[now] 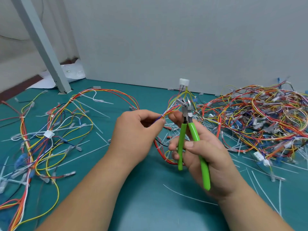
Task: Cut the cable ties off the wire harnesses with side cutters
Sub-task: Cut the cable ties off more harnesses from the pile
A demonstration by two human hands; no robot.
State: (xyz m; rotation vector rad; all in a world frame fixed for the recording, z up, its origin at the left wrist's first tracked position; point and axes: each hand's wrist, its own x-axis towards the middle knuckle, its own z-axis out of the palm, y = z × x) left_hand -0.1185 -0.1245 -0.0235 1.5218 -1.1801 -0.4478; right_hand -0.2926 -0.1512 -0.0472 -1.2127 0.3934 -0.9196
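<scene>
Head view: left hand (136,130) pinches a wire bundle (171,109); right hand (205,152) grips green side cutters (188,130), blades parted.
Loose harnesses (46,130) left, a tangled wire heap (260,120) right, cut ties (188,195) scattered over the green mat (150,205); no readable writing.

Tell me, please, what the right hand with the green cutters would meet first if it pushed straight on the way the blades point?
Probably the held wire bundle: the right hand aims the cutters up and away, open blades right at those wires and a cable tie. Beyond stands a white connector, though depth is unclear.
</scene>
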